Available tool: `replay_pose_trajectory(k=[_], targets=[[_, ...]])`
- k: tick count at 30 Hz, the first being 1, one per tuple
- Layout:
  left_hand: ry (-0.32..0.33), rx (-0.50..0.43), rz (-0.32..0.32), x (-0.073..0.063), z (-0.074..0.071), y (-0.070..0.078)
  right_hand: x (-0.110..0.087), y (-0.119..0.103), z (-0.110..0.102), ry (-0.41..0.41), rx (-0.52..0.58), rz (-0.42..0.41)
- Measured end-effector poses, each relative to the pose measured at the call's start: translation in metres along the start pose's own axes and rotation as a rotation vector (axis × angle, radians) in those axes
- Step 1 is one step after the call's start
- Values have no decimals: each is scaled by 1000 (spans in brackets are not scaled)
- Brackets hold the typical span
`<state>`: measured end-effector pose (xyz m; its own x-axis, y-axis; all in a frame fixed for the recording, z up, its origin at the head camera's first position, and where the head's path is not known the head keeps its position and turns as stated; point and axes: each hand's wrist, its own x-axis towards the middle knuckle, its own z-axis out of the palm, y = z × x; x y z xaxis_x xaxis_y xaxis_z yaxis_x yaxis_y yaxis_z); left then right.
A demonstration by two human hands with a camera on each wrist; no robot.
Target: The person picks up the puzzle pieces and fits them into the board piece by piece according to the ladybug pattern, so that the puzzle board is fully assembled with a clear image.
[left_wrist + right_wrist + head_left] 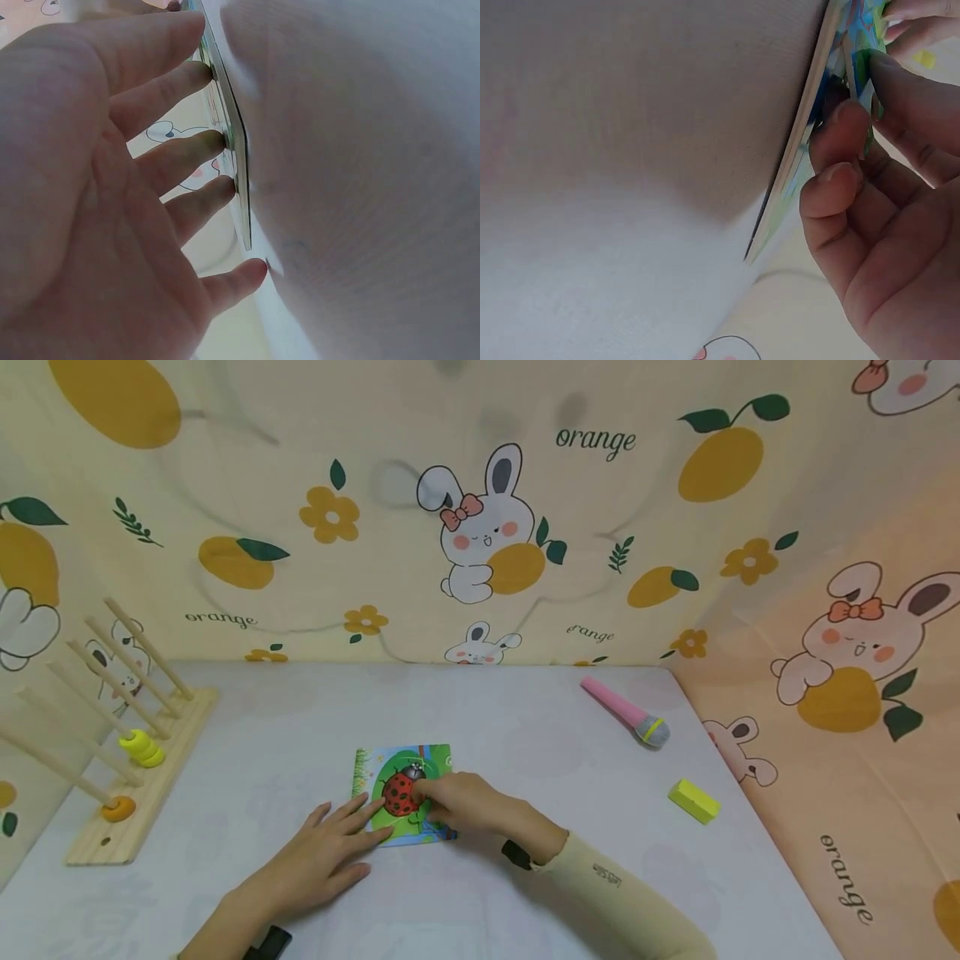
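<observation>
A flat ladybug puzzle [399, 792] with a green and blue border lies at the middle of the table. My left hand [318, 860] has its fingers spread, and several fingertips rest on the puzzle's left and lower side. In the left wrist view those fingertips touch the board's edge [238, 142]. At the puzzle's right side, my right hand [472, 802] pinches a thin puzzle piece [861, 71] between thumb and curled fingers. The right wrist view shows that piece tilted up from the board [791, 165]. Part of the puzzle is hidden under the right hand.
On the left stands a wooden peg rack [165, 777] with yellow rings [142, 748] and an orange ring [118, 808]. A pink toy microphone [626, 710] lies at the back right. Nearer on the right is a yellow block [694, 801]. Patterned cloth [465, 410] hangs behind the table.
</observation>
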<state>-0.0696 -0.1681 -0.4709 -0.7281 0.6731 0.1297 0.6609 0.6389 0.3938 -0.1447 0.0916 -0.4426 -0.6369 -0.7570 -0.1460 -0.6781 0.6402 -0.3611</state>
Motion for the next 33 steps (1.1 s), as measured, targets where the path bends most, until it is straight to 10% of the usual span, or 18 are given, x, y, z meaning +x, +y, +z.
replay_pose_trajectory(k=[9, 33], targets=[[4, -8, -8, 1, -1, 2, -5, -4, -3, 86, -168, -41], [-32, -5, -32, 1, -1, 2, -5, 0, 4, 94, -174, -70]])
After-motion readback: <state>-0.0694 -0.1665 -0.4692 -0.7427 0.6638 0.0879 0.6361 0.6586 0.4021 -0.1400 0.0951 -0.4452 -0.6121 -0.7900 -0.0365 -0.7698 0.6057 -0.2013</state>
